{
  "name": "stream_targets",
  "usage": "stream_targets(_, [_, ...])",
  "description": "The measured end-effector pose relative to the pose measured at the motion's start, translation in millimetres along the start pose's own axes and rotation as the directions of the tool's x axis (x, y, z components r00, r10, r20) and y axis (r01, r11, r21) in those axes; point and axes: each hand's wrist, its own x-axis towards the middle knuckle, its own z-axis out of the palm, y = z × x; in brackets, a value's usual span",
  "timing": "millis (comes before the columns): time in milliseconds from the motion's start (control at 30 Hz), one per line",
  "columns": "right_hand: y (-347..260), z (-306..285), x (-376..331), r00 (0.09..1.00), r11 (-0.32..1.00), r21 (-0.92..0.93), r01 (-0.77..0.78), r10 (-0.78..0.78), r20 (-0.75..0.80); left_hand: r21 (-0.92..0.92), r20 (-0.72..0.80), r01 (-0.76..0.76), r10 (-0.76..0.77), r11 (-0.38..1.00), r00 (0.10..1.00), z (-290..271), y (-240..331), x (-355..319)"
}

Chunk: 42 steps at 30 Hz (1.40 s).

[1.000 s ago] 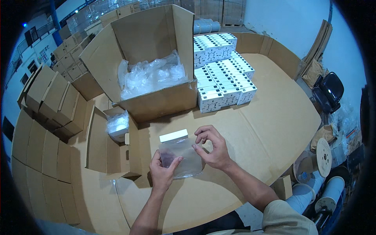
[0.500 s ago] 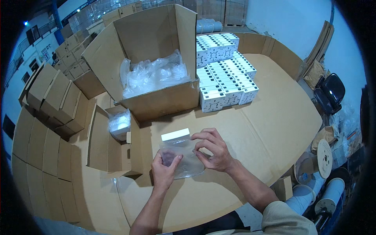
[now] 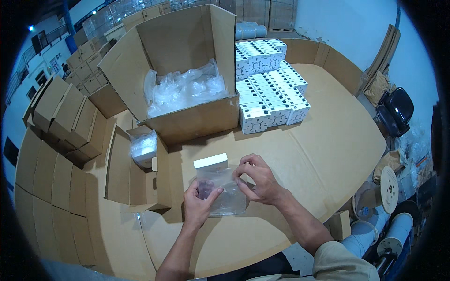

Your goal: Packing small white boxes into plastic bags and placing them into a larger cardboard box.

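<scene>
A clear plastic bag (image 3: pixel 228 202) is stretched between my hands above the cardboard-covered table. My left hand (image 3: pixel 197 206) grips its left side, thumb on top. With finger and thumb, my right hand (image 3: pixel 263 181) pinches the bag's upper right edge. Just beyond the bag a small white box (image 3: pixel 211 161) shows its top; its lower part is behind the plastic, and whether it touches the bag I cannot tell. To the left of my hands stands an open brown carton (image 3: pixel 162 182), with white boxes wrapped in clear plastic (image 3: pixel 144 147) at its far end.
A large open carton (image 3: pixel 197 122) full of clear plastic bags (image 3: pixel 187 91) stands at the back. Right of it are stacked white boxes (image 3: pixel 274 100). Brown cartons (image 3: pixel 51 187) line the left side. Beyond the table's right edge are a black chair (image 3: pixel 396 112) and spools (image 3: pixel 388 189).
My right fingers have drawn closer together at the bag's edge. The bag looks flatter and more spread out. Both hands have shifted very slightly to the right.
</scene>
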Motion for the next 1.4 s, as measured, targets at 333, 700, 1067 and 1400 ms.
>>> stream_targets(333, [-0.3,-3.5,0.5,0.993,0.992,-0.116,0.048,-0.034,0.116,0.085,0.093,-0.059,0.051,0.995,0.994,-0.6,1.0,-3.5])
stream_targets(700, [-23.9,-17.7,13.0,0.978,0.96,-0.258,0.11,-0.058,0.201,0.086,0.144,-0.036,0.023,0.996,0.989,5.1,1.3,-7.0])
stream_targets(1067, [-55.5,-1.5,34.5,0.903,0.964,-0.265,0.021,0.095,0.418,0.3,0.103,-0.049,0.019,0.953,0.994,-1.6,-0.6,-9.0])
stream_targets(1400, [-42.4,-6.3,29.3,0.878,0.985,0.046,-0.163,0.124,0.463,0.186,0.236,0.022,-0.066,0.982,0.969,-10.0,1.3,0.9])
